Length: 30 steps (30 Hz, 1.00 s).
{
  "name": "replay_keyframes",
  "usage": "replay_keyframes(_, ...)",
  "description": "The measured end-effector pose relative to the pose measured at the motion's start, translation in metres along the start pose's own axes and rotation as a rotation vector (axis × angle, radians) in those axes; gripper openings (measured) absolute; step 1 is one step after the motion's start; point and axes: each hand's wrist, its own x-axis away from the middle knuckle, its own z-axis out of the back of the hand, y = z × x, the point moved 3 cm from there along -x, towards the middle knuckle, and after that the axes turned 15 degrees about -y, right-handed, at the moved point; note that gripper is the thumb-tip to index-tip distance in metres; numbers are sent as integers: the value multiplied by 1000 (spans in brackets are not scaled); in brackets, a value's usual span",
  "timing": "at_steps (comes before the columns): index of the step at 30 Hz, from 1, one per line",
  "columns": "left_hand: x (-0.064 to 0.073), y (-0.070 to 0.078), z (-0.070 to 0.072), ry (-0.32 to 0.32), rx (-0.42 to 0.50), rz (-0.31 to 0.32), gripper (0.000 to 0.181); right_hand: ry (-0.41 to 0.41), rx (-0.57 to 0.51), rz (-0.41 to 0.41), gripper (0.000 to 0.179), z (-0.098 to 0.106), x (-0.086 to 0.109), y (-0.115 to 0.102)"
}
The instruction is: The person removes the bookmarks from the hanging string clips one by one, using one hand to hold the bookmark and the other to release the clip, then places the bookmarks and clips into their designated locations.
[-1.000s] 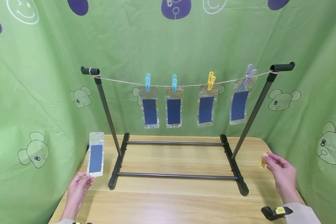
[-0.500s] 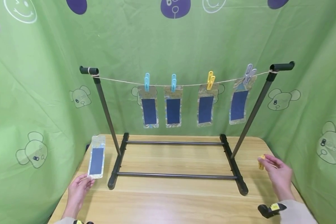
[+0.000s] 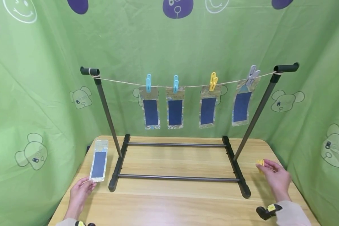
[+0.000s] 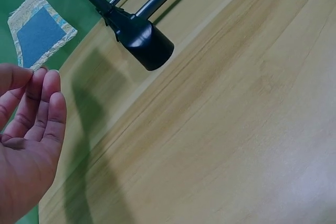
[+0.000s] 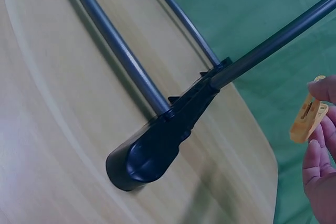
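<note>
Shifted inward since a second ago: our right hand point(image 3: 278, 180), thumb and fingers pinching a yellow clothespin point(image 5: 303, 126), right of the rack point(image 3: 178, 178). Left of it, our left hand point(image 3: 80, 192) pinches a card point(image 3: 99, 164) by its lower edge, probably leaving its face uncovered.

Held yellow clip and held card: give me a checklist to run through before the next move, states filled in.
1. Left grip has the held card by its near end: ok.
2. Right grip pinches the held yellow clip: ok.
3. String wrapped at left post and right post: ok.
4. Bare string between left post and leftmost hanging card: ok.
5. Held card up at the string: not ok, it is below it.
6. Clip's spring firm enough: cannot tell.
</note>
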Motion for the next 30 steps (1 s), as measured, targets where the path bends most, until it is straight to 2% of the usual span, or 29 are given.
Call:
replay_keyframes(6,0,-2,2,-35,-65,30,18,-1,88,6,54,1,-4,9)
replay_keyframes(12,0,-5,4,-61,-136,104,36,-20,71,22,53,1,-8,19)
replay_keyframes(16,-1,-8,6,-68,-135,131,32,-9,140,40,51,2,-10,24)
replay_keyframes(22,-4,-10,8,-80,-115,132,24,8,226,39,46,3,-13,30)
replay_keyframes(30,-13,-7,11,-111,-134,159,41,-70,314,10,50,-4,-16,35)
